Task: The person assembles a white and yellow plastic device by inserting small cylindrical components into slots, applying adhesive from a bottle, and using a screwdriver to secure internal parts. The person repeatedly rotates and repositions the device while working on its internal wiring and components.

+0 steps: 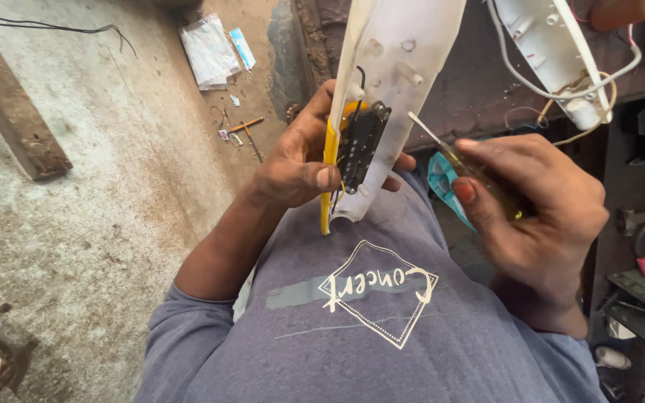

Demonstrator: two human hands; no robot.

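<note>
While left fingers clamp the white casing (thumb pressing), right fingers pinch a screwdriver.

Soft daylight, mild shadows, sharp centre, edges stretched by wide lens

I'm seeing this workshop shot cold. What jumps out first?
At centre, the left hand grips a long white plastic housing held upright, with a black circuit board and a yellow strip along its edge. To its right, the right hand holds a screwdriver whose tip points at the board.
</note>
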